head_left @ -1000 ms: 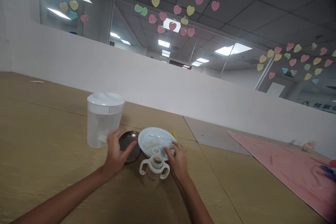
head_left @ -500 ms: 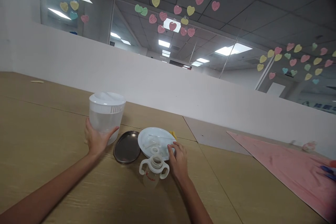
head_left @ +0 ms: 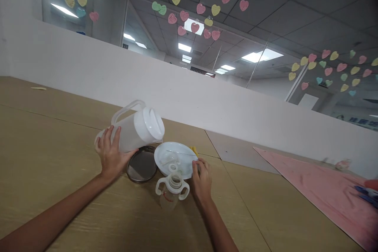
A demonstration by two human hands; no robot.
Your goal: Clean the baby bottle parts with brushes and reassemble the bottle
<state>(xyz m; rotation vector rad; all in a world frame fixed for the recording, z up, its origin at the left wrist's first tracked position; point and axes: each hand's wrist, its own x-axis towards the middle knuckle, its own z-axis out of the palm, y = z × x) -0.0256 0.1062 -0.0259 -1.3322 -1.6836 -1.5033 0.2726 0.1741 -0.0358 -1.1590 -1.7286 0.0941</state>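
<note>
A white translucent pitcher (head_left: 128, 132) with a white lid leans far over to the right, its spout end above the plate's left side. My left hand (head_left: 112, 153) is wrapped round its lower body. My right hand (head_left: 202, 177) has its thumb and fingers bent at the right rim of the white oval plate (head_left: 188, 167). On that plate lie clear bottle parts (head_left: 173, 161), among them a nipple-like piece, and a thin rod. In front of the plate stands an open baby bottle (head_left: 169, 199) with two white handles, close to my right hand.
A dark oval metal tray (head_left: 141, 165) lies under the pitcher, left of the plate. Something yellow (head_left: 194, 150) shows behind the plate. A pink cloth (head_left: 319, 185) covers the table at right, with a blue and red object (head_left: 366, 193) on it. A low white wall (head_left: 183, 98) runs behind.
The pitcher has gone from nearly upright to tipped rightward, its lid end now toward the plate. My left hand has turned with it. My right hand stays at the plate's rim.
</note>
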